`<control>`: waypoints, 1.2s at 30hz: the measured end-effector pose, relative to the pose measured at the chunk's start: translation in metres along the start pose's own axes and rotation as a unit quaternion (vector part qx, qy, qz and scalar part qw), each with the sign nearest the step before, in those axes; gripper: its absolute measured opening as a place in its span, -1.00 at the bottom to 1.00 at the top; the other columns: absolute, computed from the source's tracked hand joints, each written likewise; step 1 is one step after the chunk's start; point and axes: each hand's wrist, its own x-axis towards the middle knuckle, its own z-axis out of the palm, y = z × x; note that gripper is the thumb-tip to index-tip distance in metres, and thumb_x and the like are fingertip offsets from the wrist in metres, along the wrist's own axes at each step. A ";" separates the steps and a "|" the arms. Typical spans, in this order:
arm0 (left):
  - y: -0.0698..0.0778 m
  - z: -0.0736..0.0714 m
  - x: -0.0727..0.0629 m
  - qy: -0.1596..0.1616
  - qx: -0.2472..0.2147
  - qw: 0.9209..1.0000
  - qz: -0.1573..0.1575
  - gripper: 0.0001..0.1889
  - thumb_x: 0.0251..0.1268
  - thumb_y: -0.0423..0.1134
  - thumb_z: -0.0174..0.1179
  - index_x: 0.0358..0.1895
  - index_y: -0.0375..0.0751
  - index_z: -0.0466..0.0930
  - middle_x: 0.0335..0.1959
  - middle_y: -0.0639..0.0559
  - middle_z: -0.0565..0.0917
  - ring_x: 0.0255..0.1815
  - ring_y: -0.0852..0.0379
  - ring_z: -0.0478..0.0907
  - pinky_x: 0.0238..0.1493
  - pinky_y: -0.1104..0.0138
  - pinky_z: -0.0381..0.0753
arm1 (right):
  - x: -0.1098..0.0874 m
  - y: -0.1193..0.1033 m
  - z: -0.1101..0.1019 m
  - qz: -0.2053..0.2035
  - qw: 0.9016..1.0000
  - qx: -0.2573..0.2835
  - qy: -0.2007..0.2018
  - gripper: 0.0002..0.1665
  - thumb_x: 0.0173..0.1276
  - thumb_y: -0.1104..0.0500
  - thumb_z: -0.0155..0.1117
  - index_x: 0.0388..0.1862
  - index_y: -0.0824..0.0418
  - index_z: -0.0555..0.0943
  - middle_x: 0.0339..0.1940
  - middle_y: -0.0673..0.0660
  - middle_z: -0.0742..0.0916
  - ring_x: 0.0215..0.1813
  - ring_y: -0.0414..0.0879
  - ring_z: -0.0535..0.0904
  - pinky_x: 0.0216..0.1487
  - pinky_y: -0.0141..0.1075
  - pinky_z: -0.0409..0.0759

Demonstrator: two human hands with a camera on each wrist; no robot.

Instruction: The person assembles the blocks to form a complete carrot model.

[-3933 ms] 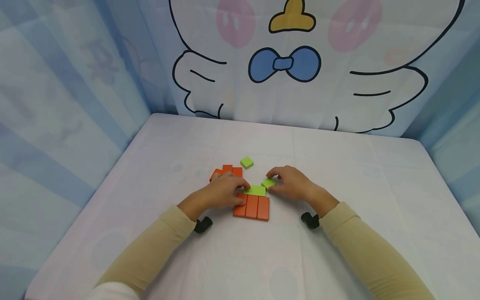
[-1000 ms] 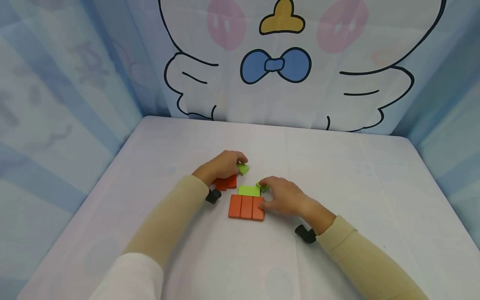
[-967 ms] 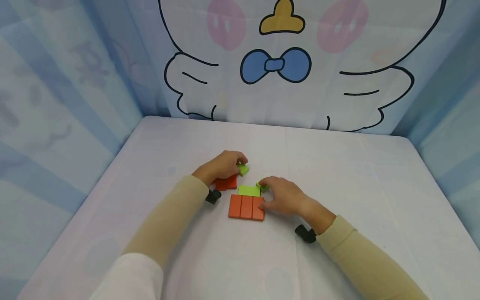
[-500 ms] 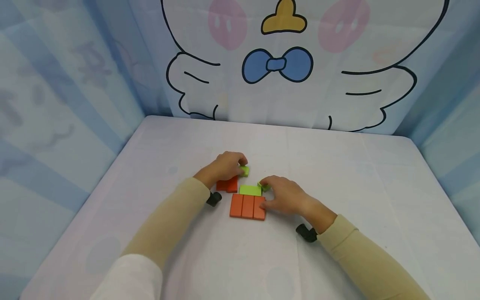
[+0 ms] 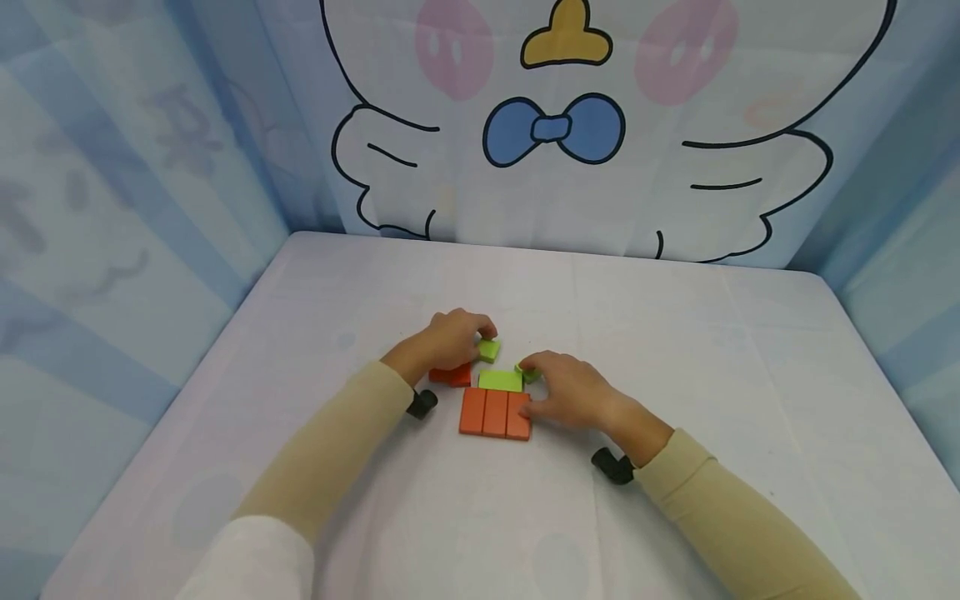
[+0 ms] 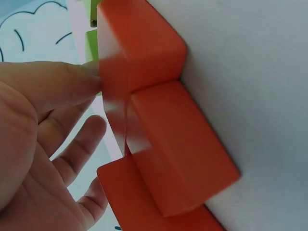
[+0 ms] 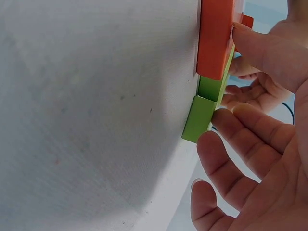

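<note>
Left grip shifted nearer, small green block too, oblong green block crosswise

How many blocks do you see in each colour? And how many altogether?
Orange blocks: 6 (3 in the front row, 3 by the left hand)
Green blocks: 3 (1 at the left hand, 1 at the right hand, 1 between)
Total in sight: 9

Booth-like space with cartoon-print curtains

soft, even light, faint shadows on the tabletop, dimmer wrist views
</note>
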 end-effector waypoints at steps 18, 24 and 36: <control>-0.013 0.002 -0.021 -0.001 0.016 1.000 -0.018 -0.58 0.39 -0.41 0.15 0.23 0.05 0.59 0.18 0.08 0.59 0.15 -0.02 0.37 0.28 0.00 0.33 | -0.001 -0.001 -0.001 0.002 1.000 0.000 0.003 -0.27 0.28 0.01 0.46 0.33 0.30 0.47 0.24 0.19 0.60 0.32 0.13 0.46 0.34 0.05 0.37; -0.014 0.003 -0.024 0.002 -0.007 1.000 -0.015 -0.56 0.38 -0.46 0.13 0.25 0.02 0.58 0.19 0.05 0.58 0.14 -0.04 0.37 0.27 -0.03 0.34 | 0.000 0.000 -0.001 0.006 1.000 0.003 0.003 -0.28 0.28 0.00 0.46 0.32 0.30 0.48 0.23 0.18 0.60 0.31 0.12 0.46 0.34 0.05 0.37; -0.013 0.008 -0.025 0.006 -0.018 1.000 -0.006 -0.56 0.37 -0.46 0.10 0.22 0.04 0.60 0.17 0.04 0.58 0.16 -0.04 0.38 0.27 -0.01 0.32 | 0.000 0.000 0.001 0.012 1.000 0.008 0.000 -0.28 0.28 0.01 0.46 0.33 0.29 0.47 0.24 0.18 0.60 0.32 0.13 0.45 0.35 0.06 0.36</control>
